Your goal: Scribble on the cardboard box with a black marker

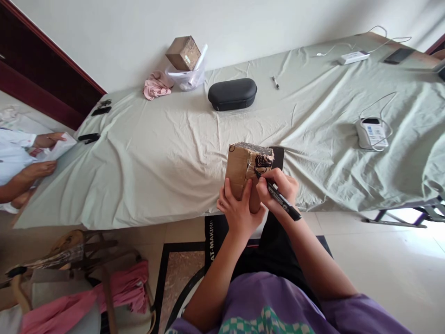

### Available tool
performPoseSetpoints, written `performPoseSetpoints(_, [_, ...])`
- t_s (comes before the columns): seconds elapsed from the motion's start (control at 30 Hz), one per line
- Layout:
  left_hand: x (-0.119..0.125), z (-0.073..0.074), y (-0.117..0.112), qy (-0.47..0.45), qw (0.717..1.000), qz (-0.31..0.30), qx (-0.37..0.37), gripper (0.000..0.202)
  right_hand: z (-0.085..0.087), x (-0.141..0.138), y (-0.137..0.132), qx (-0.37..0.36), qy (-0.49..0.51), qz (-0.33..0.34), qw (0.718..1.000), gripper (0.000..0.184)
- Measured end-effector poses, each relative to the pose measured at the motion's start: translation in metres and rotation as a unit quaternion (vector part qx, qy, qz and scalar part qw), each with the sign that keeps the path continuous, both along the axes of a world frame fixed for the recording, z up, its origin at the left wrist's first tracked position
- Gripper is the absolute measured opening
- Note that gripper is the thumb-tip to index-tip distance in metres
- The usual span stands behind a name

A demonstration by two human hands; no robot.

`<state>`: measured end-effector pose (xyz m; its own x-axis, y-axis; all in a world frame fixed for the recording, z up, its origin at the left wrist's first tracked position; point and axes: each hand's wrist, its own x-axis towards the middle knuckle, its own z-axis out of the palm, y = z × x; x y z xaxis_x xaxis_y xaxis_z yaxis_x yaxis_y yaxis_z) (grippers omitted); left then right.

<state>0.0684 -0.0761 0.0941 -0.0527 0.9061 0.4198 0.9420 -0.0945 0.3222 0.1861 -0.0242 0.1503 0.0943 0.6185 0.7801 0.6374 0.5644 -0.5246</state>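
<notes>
A small cardboard box (238, 168) rests tilted at the table's front edge, with black scribbles on its right side and along its top edge. My left hand (239, 204) grips the box from the near side, fingers spread over its face. In my right hand (281, 185) is a black marker (284, 200), pinched near its tip, which meets or nearly meets the scribbled side. Behind the box lies a flat dark object (278, 157), partly hidden by the box and my right hand.
On the cloth-covered table (167, 153) lie a black case (232, 94), a small pen (276, 82), a plastic tub (189, 80) with another box (184, 53) on it, pink cloth (157, 85), and a white corded device (372, 133). Another person's hands (45, 153) hold paper at left.
</notes>
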Motion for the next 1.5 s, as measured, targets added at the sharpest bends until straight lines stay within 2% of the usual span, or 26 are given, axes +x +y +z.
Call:
performPoseSetpoints(0.3, [-0.002,0.001,0.001,0.001,1.000,-0.009,-0.007,0.090,0.003,0.004,0.001,0.021,-0.029,-0.003,0.999,0.005])
performPoseSetpoints(0.5, [-0.001,0.002,0.003,0.002,1.000,-0.013,-0.002,0.083,0.003,0.003,-0.003,-0.010,-0.031,0.034,0.999,0.010])
performPoseSetpoints(0.73, [-0.001,0.002,0.004,0.024,1.000,-0.002,-0.014,0.089,0.004,0.012,-0.008,-0.024,0.008,-0.051,0.998,0.013])
performPoseSetpoints(0.9, [-0.001,0.002,0.004,0.010,1.000,-0.001,-0.009,0.087,0.003,0.006,0.002,0.003,-0.002,-0.034,0.999,0.009])
performPoseSetpoints(1.1, [-0.007,-0.005,0.005,0.008,1.000,-0.001,0.010,0.088,0.003,0.012,-0.007,0.029,-0.037,0.034,0.998,0.011])
performPoseSetpoints(1.2, [-0.022,-0.014,0.005,-0.007,0.999,-0.013,0.044,0.086,-0.005,0.025,-0.021,0.049,0.012,-0.001,0.999,0.015])
performPoseSetpoints(1.3, [-0.047,-0.028,0.006,-0.055,0.993,-0.045,0.091,0.094,-0.023,0.043,-0.033,-0.032,0.084,-0.037,0.995,0.013])
performPoseSetpoints(1.37, [-0.067,-0.038,0.009,-0.104,0.988,-0.058,0.101,0.101,-0.039,0.055,-0.036,-0.132,0.157,0.009,0.979,0.019])
performPoseSetpoints(1.43, [-0.084,-0.049,0.015,-0.170,0.978,-0.054,0.105,0.104,-0.055,0.065,-0.036,-0.212,0.251,0.083,0.941,0.029])
performPoseSetpoints(1.5, [-0.097,-0.058,0.021,-0.265,0.959,-0.046,0.094,0.106,-0.069,0.070,-0.030,-0.264,0.339,0.133,0.893,0.031])
